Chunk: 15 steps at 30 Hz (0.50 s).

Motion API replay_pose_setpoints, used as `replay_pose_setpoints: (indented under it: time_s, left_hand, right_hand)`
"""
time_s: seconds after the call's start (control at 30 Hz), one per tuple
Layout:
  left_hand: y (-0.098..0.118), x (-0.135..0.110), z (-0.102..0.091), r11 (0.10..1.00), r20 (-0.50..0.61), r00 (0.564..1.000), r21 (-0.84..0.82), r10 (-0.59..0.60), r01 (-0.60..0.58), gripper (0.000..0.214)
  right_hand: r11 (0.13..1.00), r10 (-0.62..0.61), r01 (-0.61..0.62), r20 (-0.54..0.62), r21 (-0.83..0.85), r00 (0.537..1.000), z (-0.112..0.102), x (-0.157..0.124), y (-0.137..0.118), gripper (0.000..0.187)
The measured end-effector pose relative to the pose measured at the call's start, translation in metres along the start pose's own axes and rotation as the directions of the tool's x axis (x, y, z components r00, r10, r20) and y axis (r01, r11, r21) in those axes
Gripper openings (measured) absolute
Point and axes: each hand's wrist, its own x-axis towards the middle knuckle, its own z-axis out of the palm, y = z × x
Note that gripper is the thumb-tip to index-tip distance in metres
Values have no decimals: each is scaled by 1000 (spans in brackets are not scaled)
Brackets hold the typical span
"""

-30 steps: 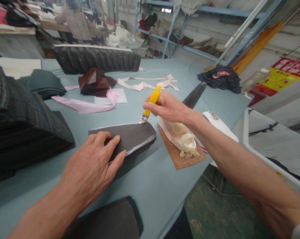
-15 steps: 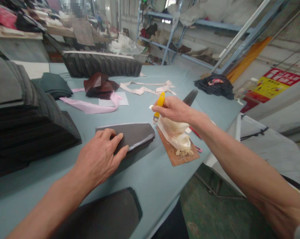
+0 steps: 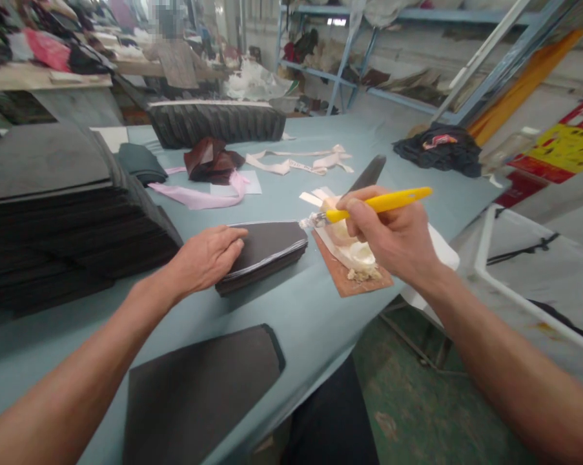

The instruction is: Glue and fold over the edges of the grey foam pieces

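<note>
My left hand point(image 3: 208, 258) lies flat on the left end of a small stack of dark grey panels point(image 3: 274, 242) with pale edges, its fingers extended and holding nothing. In my right hand point(image 3: 392, 236) is a yellow-handled brush point(image 3: 400, 200), held nearly level like a pen. The whitish, clotted tip of the brush is at the stack's far right corner; whether it touches cannot be made out. Behind the right hand, partly hidden, a cream container caked with dried glue-like matter point(image 3: 361, 253) rests on a brown board point(image 3: 340, 281).
A tall pile of dark panels point(image 3: 44, 168) stands at the left. One dark panel point(image 3: 204, 394) lies at the near table edge. Farther back are a row of dark pieces point(image 3: 218, 123), pink fabric point(image 3: 199, 197) and pale tape point(image 3: 315, 161). A white-framed bin point(image 3: 485, 252) stands right.
The brush has swung from upright to nearly level, its tip now beside the stack's far right corner. My left hand has shifted toward the stack's left end. The view has turned slightly.
</note>
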Motion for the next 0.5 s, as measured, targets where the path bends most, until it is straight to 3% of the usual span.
replay_pose_setpoints:
  time_s: [0.13, 0.3, 0.4, 0.5]
  left_hand:
    - [0, 2, -14, 993, -29, 998, -107, -48, 45, 57]
    - [11, -14, -36, 977, -180, 976, -195, -124, 88, 58]
    - [16, -52, -52, 951, -269, 935, -264, -230, 158, 59]
    - [17, -115, -57, 911, -321, 871, -308, -372, 276, 54]
  right_hand:
    - [995, 57, -51, -67, 89, 996, -6, -46, -12, 37]
    - [991, 76, -63, -112, 116, 991, -14, -90, -20, 32]
    - [987, 137, -125, -119, 103, 983, -16, -105, -22, 31]
    - [967, 220, -198, -130, 161, 967, -12, -116, -19, 31]
